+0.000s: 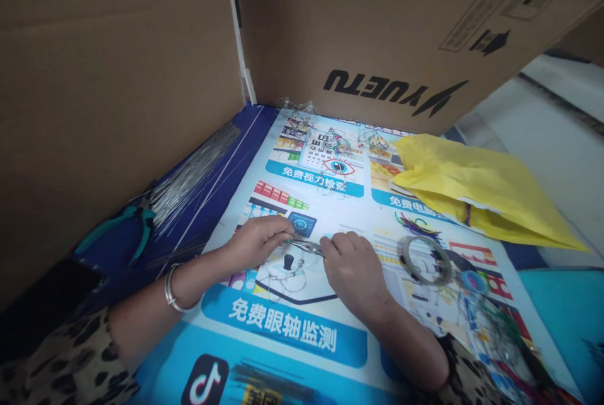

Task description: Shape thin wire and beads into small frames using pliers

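Note:
My right hand (353, 270) is closed around a pair of silver pliers (307, 246), whose jaws point left toward my other hand. My left hand (262, 241) pinches thumb against fingers right at the tips of the jaws, on a thin wire that is mostly hidden. Below the two hands, a thin beaded wire (286, 278) curls in loops over the printed poster. A silver bangle (170, 288) circles my left wrist.
Teal-handled pliers (117, 235) and a bundle of straight wires (193, 169) lie left. Wire pieces (340, 141) sit farther back. Right are a tape roll (427, 260), a yellow bag (486, 185) and tangled coloured strands (504, 336). Cardboard walls (353, 27) rise behind.

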`<state>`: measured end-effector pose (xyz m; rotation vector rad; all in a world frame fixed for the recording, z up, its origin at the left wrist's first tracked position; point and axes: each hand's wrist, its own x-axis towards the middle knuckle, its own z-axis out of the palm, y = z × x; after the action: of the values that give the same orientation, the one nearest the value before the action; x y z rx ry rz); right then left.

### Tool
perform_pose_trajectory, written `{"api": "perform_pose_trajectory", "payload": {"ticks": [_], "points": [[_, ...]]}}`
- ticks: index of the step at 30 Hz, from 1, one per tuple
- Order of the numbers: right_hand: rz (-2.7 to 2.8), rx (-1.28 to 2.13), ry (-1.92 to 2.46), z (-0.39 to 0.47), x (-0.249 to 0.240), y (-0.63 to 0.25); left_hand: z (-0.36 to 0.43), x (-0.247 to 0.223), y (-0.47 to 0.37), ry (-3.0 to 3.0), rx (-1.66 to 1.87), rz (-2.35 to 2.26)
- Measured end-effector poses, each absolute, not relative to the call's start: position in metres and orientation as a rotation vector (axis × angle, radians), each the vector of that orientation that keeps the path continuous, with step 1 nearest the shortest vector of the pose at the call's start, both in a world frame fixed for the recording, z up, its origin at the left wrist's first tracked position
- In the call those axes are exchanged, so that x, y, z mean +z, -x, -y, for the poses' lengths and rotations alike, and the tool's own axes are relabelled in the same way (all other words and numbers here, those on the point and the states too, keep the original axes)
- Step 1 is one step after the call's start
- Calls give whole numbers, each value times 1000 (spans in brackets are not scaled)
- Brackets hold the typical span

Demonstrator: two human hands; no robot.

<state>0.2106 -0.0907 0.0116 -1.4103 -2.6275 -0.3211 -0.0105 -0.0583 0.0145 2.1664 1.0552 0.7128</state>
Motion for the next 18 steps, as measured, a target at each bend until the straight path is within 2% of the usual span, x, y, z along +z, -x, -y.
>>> {"api": "perform_pose_trajectory", "payload": {"ticks": [18], "points": [[2613, -320, 1415, 89, 15, -208, 61, 13, 9, -2223, 741, -985]]}}
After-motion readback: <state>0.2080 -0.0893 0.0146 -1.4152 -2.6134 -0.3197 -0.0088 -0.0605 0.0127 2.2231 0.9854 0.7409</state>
